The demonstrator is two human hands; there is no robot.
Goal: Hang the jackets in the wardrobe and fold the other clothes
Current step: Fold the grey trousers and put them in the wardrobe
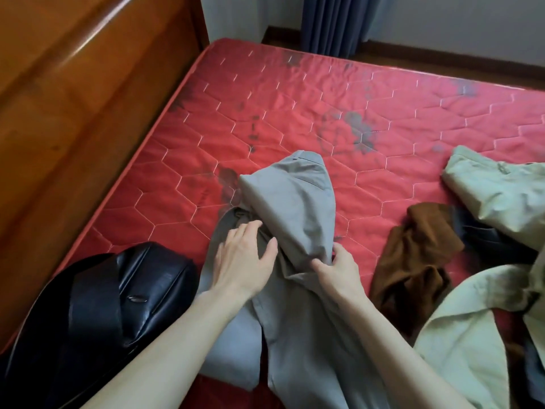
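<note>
Grey trousers (295, 208) lie on the red quilted mattress (383, 113), their upper part doubled back over the legs. My left hand (244, 258) rests flat on the cloth beside the fold, fingers spread. My right hand (342, 270) pinches the folded edge of the trousers. A black leather jacket (103, 305) lies crumpled at the near left. A brown garment (413, 255) lies to the right of the trousers. A pale green jacket (472, 335) spreads over the near right, and more pale green cloth (501, 196) lies behind it.
A wooden headboard (73, 98) runs along the left side of the bed. Blue curtains (339, 22) hang at the far wall above a wooden floor. A dark blue garment (477, 231) peeks out between the pale green pieces. Bare mattress stretches across the far half.
</note>
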